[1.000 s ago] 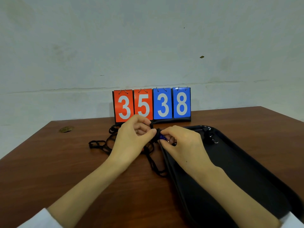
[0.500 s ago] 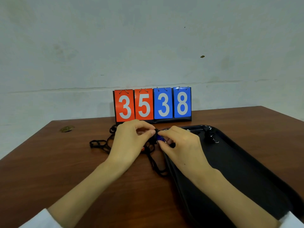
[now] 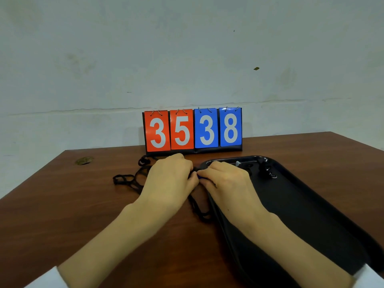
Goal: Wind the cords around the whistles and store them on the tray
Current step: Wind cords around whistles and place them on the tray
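My right hand (image 3: 226, 180) pinches a blue whistle (image 3: 200, 177), of which only a sliver shows between the fingertips, at the near-left rim of the black tray (image 3: 311, 215). My left hand (image 3: 170, 179) meets it fingertip to fingertip and pinches the black cord (image 3: 197, 206), which hangs in a loop below the hands. More black cords (image 3: 126, 180) lie tangled on the table left of my left hand. At the tray's far end lie a grey whistle (image 3: 238, 163) and a black wound bundle with a metal ring (image 3: 267, 170).
A flip scoreboard (image 3: 193, 129) reading 3538 stands at the back of the brown table (image 3: 62, 204), against a pale wall. A small dull mark (image 3: 84, 161) sits at the table's far left.
Both hands have sunk slightly toward the table and closed together; my left hand's fingers have turned over the cord at the whistle. The cords on the table lie as before.
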`<control>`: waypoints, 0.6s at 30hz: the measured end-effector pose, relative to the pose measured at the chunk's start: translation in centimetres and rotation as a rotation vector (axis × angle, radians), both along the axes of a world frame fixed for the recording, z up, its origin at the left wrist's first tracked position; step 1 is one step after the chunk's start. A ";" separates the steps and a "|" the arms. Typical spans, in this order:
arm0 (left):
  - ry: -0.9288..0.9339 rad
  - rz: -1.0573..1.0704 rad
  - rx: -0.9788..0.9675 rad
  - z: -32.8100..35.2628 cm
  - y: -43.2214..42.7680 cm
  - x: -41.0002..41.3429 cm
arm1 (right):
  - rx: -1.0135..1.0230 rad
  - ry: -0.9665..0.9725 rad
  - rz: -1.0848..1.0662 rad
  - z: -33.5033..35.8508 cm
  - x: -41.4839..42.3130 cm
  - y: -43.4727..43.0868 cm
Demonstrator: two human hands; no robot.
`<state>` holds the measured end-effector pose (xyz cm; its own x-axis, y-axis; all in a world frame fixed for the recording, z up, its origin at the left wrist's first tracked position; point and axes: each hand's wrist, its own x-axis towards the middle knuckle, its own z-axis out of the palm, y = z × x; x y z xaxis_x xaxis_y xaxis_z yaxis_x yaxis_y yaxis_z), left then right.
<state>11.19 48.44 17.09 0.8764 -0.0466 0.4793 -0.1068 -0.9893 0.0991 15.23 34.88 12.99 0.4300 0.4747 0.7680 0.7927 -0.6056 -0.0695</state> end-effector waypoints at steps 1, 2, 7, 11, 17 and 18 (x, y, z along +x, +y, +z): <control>0.013 0.020 0.030 0.0 -0.2 0.0 | -0.002 -0.001 0.000 -0.1 -0.1 0.2; 0.027 0.036 0.072 -0.1 -0.5 0.0 | -0.006 0.005 0.003 -0.2 -0.1 0.3; 0.047 0.029 0.187 -0.7 -1.0 0.1 | 0.002 0.102 0.016 -0.5 -0.1 0.5; -0.046 -0.041 -0.252 -1.0 0.1 0.4 | 0.019 0.131 0.036 0.0 -0.1 0.1; 0.353 -0.081 -1.016 -0.7 1.7 1.7 | -0.004 0.147 0.022 0.0 0.1 -0.2; 0.388 -0.085 -1.059 -0.6 1.9 1.8 | -0.002 0.147 0.022 -0.1 0.1 -0.2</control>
